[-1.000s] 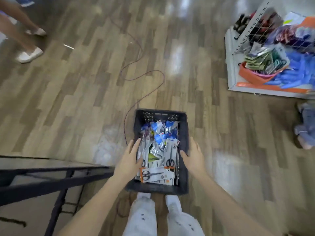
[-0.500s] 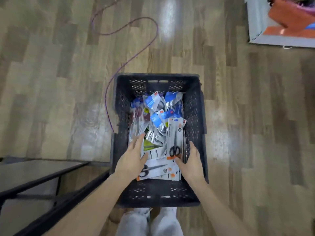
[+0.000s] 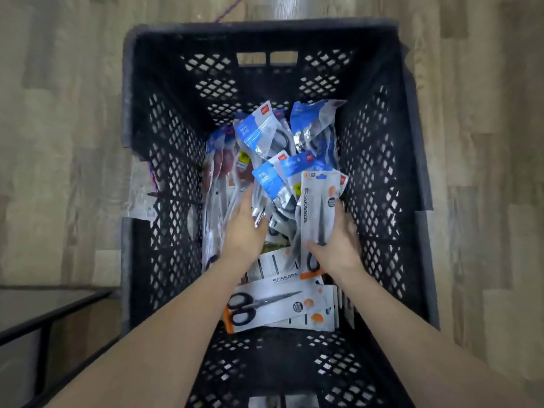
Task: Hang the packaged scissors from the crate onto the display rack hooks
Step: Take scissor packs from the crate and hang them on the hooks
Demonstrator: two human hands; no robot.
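Observation:
A black lattice crate [image 3: 164, 178] on the wooden floor fills the view. Inside lie several packaged scissors: blue-topped clear bags [image 3: 259, 128] at the back and white-and-orange cards [image 3: 276, 307] marked SCISSORS at the front. My right hand [image 3: 338, 242] grips one upright white-and-orange pack [image 3: 318, 207] near the crate's right wall, thumb across its front. With its fingers stretched forward, my left hand [image 3: 244, 225] rests on the clear bags in the middle. The display rack is out of view.
A dark metal-framed table [image 3: 44, 313] stands at the lower left, close to the crate's left wall. A purple cord [image 3: 229, 7] lies on the floor beyond the crate's far edge.
The camera has dropped closer to the crate. Both hands have reached deeper in, and my right hand has closed on the upright white-and-orange pack.

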